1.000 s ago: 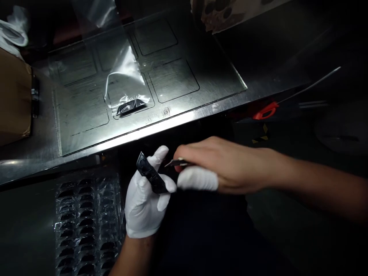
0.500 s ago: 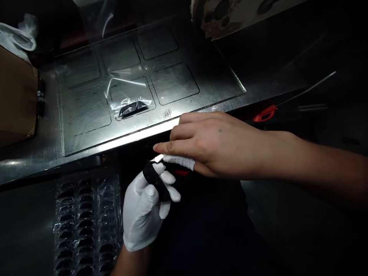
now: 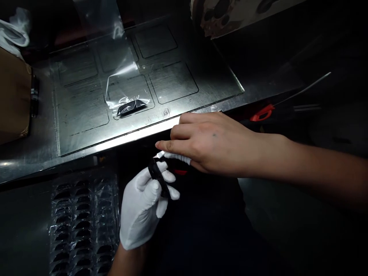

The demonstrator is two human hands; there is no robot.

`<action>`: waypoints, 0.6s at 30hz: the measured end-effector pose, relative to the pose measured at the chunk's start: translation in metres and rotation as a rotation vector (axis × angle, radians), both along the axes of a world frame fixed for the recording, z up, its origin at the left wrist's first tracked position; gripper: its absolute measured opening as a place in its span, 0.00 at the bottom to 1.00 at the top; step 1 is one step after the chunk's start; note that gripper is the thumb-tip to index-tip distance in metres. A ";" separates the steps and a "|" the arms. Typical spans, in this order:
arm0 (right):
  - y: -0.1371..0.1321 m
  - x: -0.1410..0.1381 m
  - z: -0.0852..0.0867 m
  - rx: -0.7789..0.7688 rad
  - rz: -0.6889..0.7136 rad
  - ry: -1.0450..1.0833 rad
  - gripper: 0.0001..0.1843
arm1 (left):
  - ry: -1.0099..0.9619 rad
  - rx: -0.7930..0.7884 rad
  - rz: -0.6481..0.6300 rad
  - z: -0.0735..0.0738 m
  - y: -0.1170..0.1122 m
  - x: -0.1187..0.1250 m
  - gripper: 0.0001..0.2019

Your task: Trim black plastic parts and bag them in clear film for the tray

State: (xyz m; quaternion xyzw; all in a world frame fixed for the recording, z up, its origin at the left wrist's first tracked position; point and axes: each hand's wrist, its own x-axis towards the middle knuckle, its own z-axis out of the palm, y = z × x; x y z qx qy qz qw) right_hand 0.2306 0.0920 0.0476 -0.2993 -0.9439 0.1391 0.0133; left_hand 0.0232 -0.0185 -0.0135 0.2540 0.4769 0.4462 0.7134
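Note:
My left hand (image 3: 140, 214), in a white glove, is closed around a small, curved black plastic part (image 3: 157, 175) that stands tilted between thumb and fingers. At the part's upper end, my bare right hand (image 3: 211, 140) pinches a small bright flat piece (image 3: 160, 154) that looks like a blade tip. A white cloth sleeve (image 3: 178, 158) covers the right thumb. The rest of the bright piece is hidden behind the fingers. On the metal bench beyond lies another black part in a clear plastic bag (image 3: 132, 107).
A glass-like sheet (image 3: 83, 142) with dark rectangular outlines covers much of the bench. At left stands a cardboard box (image 3: 14, 96). Below the bench edge, a clear tray (image 3: 115, 218) holds several black parts. A red-handled tool (image 3: 261, 112) is at right; a lamp-like fixture (image 3: 230, 19) hangs above.
The black part has turned slightly in my left hand and shows a narrower side. The right hand stays at its upper end. The clear film over the bench has shifted, and the view has moved slightly.

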 end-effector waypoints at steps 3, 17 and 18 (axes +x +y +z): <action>0.003 0.000 -0.001 0.008 0.017 -0.025 0.24 | -0.018 -0.014 -0.031 -0.001 0.001 -0.003 0.19; 0.013 -0.024 0.034 0.140 0.256 -0.207 0.10 | -0.168 -0.096 -0.154 -0.007 0.007 -0.011 0.18; 0.012 -0.026 0.036 0.129 0.245 -0.232 0.08 | -0.183 -0.098 -0.137 -0.005 0.006 -0.009 0.18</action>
